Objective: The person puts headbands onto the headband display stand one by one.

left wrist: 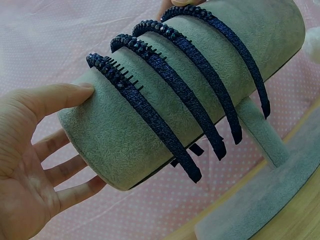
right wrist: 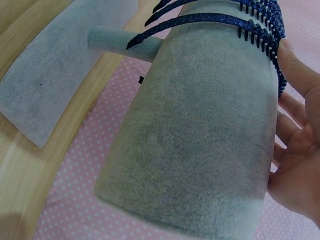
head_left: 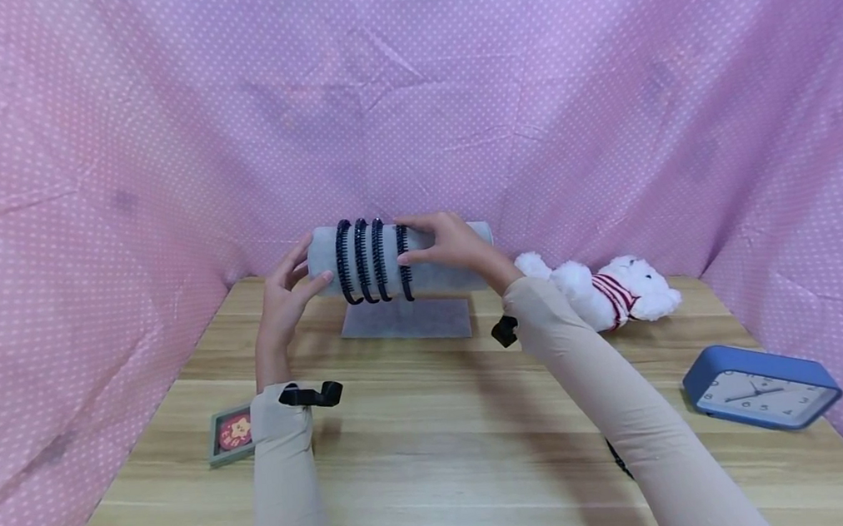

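Note:
A grey velvety headband stand [head_left: 447, 277] stands at the back of the table, its padded roll lying crosswise above a flat base [head_left: 406, 323]. Several dark blue beaded headbands [left wrist: 155, 120] with small comb teeth sit over the roll. My left hand [head_left: 279, 302] holds the roll's left end, thumb on the front and fingers behind. At the rightmost headband [right wrist: 200, 19], my right hand [head_left: 457, 241] pinches its upper part, the thumb showing at the beads and the other fingers behind. A wider gap separates this headband from the others.
Right of the stand lies a white plush toy [head_left: 615, 292] in a striped top. A blue clock [head_left: 762, 393] is at the right, a small framed picture [head_left: 232, 435] beside my left sleeve. A dark strip [head_left: 618, 458] shows partly under my right forearm. Pink dotted cloth surrounds the table.

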The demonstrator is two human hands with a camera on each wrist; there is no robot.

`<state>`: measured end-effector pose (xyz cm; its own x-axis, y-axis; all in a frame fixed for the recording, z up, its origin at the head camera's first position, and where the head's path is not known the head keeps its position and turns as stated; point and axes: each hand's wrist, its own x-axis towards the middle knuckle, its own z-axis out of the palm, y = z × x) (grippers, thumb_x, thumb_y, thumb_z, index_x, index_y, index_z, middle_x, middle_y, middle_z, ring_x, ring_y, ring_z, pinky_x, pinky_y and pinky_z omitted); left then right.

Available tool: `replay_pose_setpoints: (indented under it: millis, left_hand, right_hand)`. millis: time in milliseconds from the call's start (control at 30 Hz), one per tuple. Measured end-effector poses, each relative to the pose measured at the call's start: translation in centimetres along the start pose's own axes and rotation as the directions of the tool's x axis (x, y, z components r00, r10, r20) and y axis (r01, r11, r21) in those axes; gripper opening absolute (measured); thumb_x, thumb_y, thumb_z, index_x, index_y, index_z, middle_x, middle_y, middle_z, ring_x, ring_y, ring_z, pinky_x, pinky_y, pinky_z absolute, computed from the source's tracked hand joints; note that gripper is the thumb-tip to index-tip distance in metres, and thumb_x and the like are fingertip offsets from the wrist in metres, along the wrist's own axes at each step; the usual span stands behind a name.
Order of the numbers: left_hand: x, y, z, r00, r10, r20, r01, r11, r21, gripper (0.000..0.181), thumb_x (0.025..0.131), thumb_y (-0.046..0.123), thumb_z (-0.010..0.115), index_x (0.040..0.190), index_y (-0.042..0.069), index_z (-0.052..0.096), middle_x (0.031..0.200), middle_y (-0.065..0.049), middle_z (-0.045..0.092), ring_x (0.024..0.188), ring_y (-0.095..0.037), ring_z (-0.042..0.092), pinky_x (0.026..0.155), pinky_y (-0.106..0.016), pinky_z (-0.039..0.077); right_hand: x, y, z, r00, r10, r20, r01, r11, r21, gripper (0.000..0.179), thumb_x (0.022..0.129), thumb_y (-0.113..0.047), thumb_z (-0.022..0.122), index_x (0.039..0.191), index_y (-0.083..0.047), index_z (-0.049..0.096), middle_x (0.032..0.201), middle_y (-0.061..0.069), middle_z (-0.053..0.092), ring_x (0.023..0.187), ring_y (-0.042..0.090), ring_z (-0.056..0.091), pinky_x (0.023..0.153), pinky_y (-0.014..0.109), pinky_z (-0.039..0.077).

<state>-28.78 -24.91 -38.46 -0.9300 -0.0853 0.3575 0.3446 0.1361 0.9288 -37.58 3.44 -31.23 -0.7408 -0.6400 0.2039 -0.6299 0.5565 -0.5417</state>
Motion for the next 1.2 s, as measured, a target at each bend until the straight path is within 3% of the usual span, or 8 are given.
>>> replay_pose_setpoints:
  millis: [600,900,1200]
  left_hand:
    - [-0.1,0.3,0.0,0.999,-0.032,0.006,0.032,0.999,0.002,0.067,0.096,0.007,0.068,0.156,0.016,0.042,0.16,-0.017,0.04,0.139,-0.036,0.044,0.092,-0.018,0.051]
    - [-0.1,0.4,0.1,0.999,-0.033,0.006,0.033,0.999,0.004,0.066,0.096,0.007,0.068,0.156,0.016,0.043,0.16,-0.016,0.04,0.137,-0.033,0.045,0.091,-0.016,0.051]
    - [0.0,0.0,-0.2,0.999,-0.036,0.005,0.036,0.999,0.001,0.066,0.096,0.008,0.069,0.156,0.018,0.044,0.161,-0.015,0.04,0.136,-0.031,0.045,0.09,-0.015,0.052]
  right_hand:
    - [-0.2,0.2,0.2,0.999,-0.031,-0.008,0.032,0.999,0.024,0.07,0.09,-0.034,0.079,0.151,-0.016,0.05,0.155,0.003,0.051,0.147,0.021,0.043,0.125,0.036,0.03]
    - [-0.4,0.2,0.5,1.0,0.008,-0.026,-0.007,0.999,0.054,0.072,0.091,-0.04,0.078,0.153,-0.02,0.048,0.158,0.002,0.048,0.148,0.02,0.041,0.125,0.036,0.03]
    - [-1.4,0.1,0.3,1.0,0.024,-0.005,-0.024,1.0,0.015,0.079,0.089,-0.045,0.078,0.156,-0.026,0.043,0.16,0.0,0.045,0.15,0.023,0.039,0.125,0.041,0.03]
